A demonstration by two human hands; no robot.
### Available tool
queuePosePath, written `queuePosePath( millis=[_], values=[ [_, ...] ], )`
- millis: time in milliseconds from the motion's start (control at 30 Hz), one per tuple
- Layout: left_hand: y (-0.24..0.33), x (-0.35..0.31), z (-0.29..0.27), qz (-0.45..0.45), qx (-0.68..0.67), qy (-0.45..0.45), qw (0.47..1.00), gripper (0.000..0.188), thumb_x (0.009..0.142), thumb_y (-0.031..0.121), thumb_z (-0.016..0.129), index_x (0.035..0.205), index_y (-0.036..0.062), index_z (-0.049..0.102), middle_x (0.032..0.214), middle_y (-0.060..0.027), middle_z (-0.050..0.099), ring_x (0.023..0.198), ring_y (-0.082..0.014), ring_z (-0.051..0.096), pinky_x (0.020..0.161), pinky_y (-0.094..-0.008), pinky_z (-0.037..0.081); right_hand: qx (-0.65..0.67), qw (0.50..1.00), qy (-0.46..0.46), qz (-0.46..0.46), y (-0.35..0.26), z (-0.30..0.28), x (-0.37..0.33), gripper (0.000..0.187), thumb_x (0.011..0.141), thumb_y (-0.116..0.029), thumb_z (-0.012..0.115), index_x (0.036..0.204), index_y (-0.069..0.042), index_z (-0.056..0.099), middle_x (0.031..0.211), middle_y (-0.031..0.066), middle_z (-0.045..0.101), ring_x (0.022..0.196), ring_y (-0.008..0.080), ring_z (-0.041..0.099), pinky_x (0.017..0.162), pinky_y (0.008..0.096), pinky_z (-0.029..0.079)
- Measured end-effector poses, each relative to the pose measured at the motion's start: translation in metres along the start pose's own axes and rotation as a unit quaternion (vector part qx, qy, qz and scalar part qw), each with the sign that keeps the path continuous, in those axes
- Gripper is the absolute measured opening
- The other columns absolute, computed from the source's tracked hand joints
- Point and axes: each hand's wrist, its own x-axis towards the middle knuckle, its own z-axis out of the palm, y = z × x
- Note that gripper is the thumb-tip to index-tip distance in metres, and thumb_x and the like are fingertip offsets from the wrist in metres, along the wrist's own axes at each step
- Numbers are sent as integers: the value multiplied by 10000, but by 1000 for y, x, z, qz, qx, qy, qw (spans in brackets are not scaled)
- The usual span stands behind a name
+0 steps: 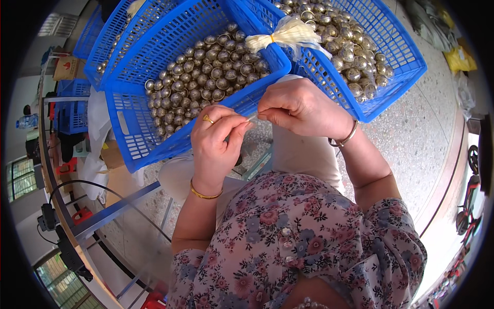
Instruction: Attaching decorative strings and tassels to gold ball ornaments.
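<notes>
1. The thin pale strand or cord [251, 118] runs between the two hands, its long axis lying roughly left to right, nearly level. It is too fine to tell which end is which, or what it is made of.
2. It sits just in front of the near edge of the blue plastic lattice crate [135, 135] full of small round silvery metal bells [206, 67], above the person's lap.
3. The left hand [213, 144], with a gold ring and a gold bangle, comes up from the lower edge with the forearm nearly upright. Its fingers are curled in, thumb and fingertips pinched together on the strand's left end.
4. The right hand [301, 105], a thin bracelet at its wrist, reaches in from the right with the knuckles up. Its fingers are folded closed, the tips pinching the strand's right end.
5. The fingertips of the two hands are nearly touching.
6. A tied bundle of cream-coloured strings [288, 35] lies across the rims where that crate meets a second blue crate [396, 67] of the same bells on the right.
7. Both crates tilt toward the person over a speckled stone floor [411, 134].
</notes>
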Motion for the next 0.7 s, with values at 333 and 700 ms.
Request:
queuePosePath(
  millis=[333,700],
  values=[
    [38,-10,4,-65,-254,-89,961,141,731,39,694,705,1,561,751,-104,599,716,-191,592,612,-266,447,97,985,-118,-79,-16,-45,-11,38,730,-23,631,756,-28,603,705,63,601,657,246,587,566,327,450],
    [-6,-22,31,-259,-274,-1,926,71,800,-11,621,760,-31,566,797,-69,591,739,-121,564,676,-222,440,135,986,-41,86,20,-86,-35,44,791,-35,600,772,4,605,710,48,615,622,145,567,568,260,448]
  ],
)
